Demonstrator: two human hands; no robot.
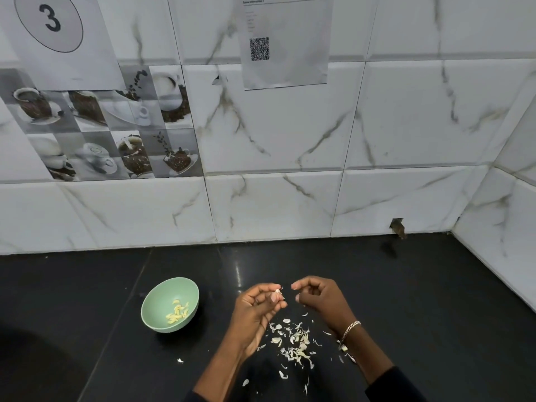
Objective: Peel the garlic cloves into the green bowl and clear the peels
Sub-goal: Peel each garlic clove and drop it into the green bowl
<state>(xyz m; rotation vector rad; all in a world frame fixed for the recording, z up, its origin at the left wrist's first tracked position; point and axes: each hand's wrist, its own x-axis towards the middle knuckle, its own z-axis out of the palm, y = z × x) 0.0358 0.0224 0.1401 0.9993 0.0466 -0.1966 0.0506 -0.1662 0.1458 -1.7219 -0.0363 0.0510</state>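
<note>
— What have you got?
— My left hand [258,310] pinches a small white clove [278,292]; my right hand [319,300] curls its fingers tight. Smooth round green bowl [153,300] at nine o'clock, thin dry peels [295,342] at six.

A QR-code sheet [285,42] and a numbered sheet [58,33] hang on the tiled wall [406,126].

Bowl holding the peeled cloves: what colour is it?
The bowl is pale mint green; head view.

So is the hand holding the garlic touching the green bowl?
Apart. The head view shows bare black counter between the green bowl and the left hand, which pinches a garlic clove.
</note>
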